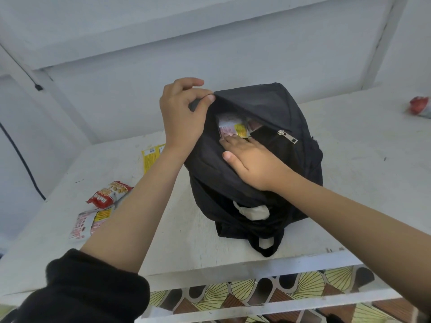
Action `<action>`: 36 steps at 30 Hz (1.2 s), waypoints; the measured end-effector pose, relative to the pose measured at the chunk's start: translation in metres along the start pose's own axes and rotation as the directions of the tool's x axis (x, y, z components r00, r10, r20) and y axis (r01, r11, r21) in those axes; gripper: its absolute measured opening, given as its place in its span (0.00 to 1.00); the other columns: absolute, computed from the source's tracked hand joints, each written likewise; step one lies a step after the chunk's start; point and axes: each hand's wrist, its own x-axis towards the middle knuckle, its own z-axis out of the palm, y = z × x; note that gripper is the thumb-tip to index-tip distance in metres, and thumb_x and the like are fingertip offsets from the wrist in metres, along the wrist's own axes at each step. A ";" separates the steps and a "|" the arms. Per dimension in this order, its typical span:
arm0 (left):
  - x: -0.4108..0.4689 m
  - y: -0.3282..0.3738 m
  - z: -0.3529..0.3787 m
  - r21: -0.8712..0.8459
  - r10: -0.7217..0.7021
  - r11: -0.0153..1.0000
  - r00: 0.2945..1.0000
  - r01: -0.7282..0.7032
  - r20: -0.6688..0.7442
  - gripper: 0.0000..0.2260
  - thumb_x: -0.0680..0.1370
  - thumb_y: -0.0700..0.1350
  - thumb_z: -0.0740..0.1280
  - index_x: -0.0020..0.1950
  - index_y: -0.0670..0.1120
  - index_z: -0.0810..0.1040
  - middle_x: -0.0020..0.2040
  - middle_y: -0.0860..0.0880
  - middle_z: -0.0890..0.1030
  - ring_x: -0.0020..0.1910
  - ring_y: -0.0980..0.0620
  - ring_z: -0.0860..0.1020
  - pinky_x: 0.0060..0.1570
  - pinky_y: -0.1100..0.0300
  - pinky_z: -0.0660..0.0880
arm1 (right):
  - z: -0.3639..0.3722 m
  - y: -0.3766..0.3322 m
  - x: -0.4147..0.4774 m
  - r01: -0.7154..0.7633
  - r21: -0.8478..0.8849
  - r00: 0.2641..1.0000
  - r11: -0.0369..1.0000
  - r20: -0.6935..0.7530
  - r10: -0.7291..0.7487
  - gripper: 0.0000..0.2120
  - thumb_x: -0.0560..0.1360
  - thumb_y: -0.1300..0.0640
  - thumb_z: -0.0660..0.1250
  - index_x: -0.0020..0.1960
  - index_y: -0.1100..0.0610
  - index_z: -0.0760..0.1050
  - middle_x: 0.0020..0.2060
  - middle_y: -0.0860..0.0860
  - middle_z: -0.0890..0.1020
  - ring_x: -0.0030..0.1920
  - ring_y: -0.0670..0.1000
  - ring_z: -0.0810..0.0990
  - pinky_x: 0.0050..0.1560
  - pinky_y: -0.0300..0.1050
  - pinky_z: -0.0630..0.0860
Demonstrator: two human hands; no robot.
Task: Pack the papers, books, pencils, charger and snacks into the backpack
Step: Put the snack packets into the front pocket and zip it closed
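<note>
On backpack (268, 106), 2 hands (182, 117) (254, 164): pinch, flat

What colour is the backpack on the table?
The backpack is black, with a silver zipper pull, seen best in the head view.

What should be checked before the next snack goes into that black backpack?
1. Pocket held open: left hand pinches the backpack pocket edge. Ok.
2. Snack packet fully inside: right hand presses it, part shows. Not ok.
3. Zipper pull clear of the opening: ok.
4. All snacks packed: red packet, pink packet and yellow packet lie on the table. Not ok.
5. Room left in pocket: cannot tell.
</note>
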 end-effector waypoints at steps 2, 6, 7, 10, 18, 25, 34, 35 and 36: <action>0.000 0.000 -0.001 0.020 0.023 1.000 1.000 -0.023 0.005 0.05 0.73 0.47 0.69 0.44 0.49 0.85 0.51 0.60 0.76 0.53 0.59 0.70 0.54 0.70 0.65 | 0.001 0.005 0.010 -0.067 0.005 0.994 0.998 0.082 0.067 0.28 0.81 0.44 0.40 0.76 0.58 0.55 0.76 0.54 0.57 0.76 0.51 0.52 0.73 0.48 0.49; 0.001 -0.002 -0.002 0.056 0.068 0.996 0.998 -0.068 -0.003 0.05 0.73 0.47 0.69 0.44 0.49 0.85 0.51 0.60 0.76 0.53 0.59 0.69 0.56 0.62 0.67 | 0.001 0.015 0.028 -0.129 -0.019 0.977 0.991 0.168 0.130 0.29 0.81 0.44 0.40 0.76 0.59 0.52 0.76 0.55 0.52 0.76 0.52 0.47 0.73 0.49 0.48; 0.002 -0.003 -0.002 0.057 0.076 0.996 0.997 -0.075 -0.008 0.05 0.73 0.47 0.69 0.43 0.49 0.85 0.51 0.60 0.76 0.53 0.59 0.69 0.56 0.61 0.68 | 0.000 0.017 0.031 -0.135 -0.021 0.976 0.991 0.172 0.137 0.30 0.81 0.43 0.40 0.76 0.59 0.52 0.76 0.55 0.52 0.76 0.52 0.47 0.73 0.49 0.48; 0.004 -0.005 -0.001 0.063 0.105 0.993 0.994 -0.104 -0.023 0.05 0.73 0.47 0.69 0.43 0.50 0.85 0.51 0.59 0.77 0.53 0.59 0.69 0.56 0.62 0.67 | 0.000 0.015 0.029 -0.082 -0.036 0.996 0.996 0.041 0.083 0.31 0.80 0.41 0.41 0.74 0.60 0.59 0.74 0.57 0.59 0.75 0.55 0.55 0.72 0.49 0.53; 0.003 -0.013 -0.003 0.094 0.226 0.971 0.973 -0.221 -0.045 0.05 0.74 0.47 0.69 0.43 0.49 0.85 0.51 0.56 0.79 0.53 0.61 0.69 0.57 0.71 0.59 | 0.003 0.016 0.026 -0.102 -0.048 0.994 0.994 -0.049 0.100 0.38 0.75 0.37 0.35 0.74 0.58 0.61 0.72 0.55 0.65 0.72 0.55 0.62 0.70 0.49 0.59; -0.007 -0.018 -0.010 0.177 0.304 0.935 0.952 -0.306 0.035 0.05 0.74 0.47 0.70 0.43 0.48 0.85 0.50 0.50 0.81 0.52 0.55 0.72 0.57 0.71 0.57 | -0.010 -0.011 0.007 0.000 0.206 1.000 0.979 -0.004 0.001 0.24 0.82 0.47 0.48 0.66 0.62 0.71 0.64 0.58 0.75 0.65 0.55 0.71 0.65 0.50 0.66; -0.088 -0.068 -0.077 0.158 -0.076 0.986 0.987 0.054 0.142 0.11 0.71 0.55 0.69 0.47 0.50 0.84 0.50 0.53 0.79 0.52 0.55 0.73 0.54 0.50 0.72 | 0.020 -0.083 -0.024 0.405 0.125 0.893 0.906 -0.265 -0.363 0.11 0.74 0.61 0.63 0.55 0.60 0.79 0.52 0.52 0.82 0.50 0.53 0.79 0.52 0.49 0.73; -0.099 -0.077 -0.089 0.196 -0.118 0.976 0.985 0.092 0.126 0.11 0.72 0.55 0.69 0.47 0.50 0.84 0.50 0.52 0.80 0.52 0.56 0.73 0.53 0.48 0.72 | 0.028 -0.092 -0.020 0.425 0.125 0.887 0.897 -0.258 -0.384 0.11 0.74 0.61 0.63 0.54 0.60 0.79 0.52 0.52 0.82 0.50 0.53 0.79 0.51 0.49 0.73; -0.109 -0.086 -0.103 0.233 -0.159 0.964 0.981 0.130 0.107 0.11 0.72 0.55 0.68 0.47 0.50 0.84 0.50 0.52 0.80 0.51 0.57 0.72 0.51 0.48 0.73 | 0.036 -0.101 -0.016 0.439 0.126 0.882 0.890 -0.249 -0.400 0.11 0.74 0.61 0.63 0.53 0.59 0.80 0.52 0.52 0.82 0.50 0.53 0.79 0.52 0.48 0.73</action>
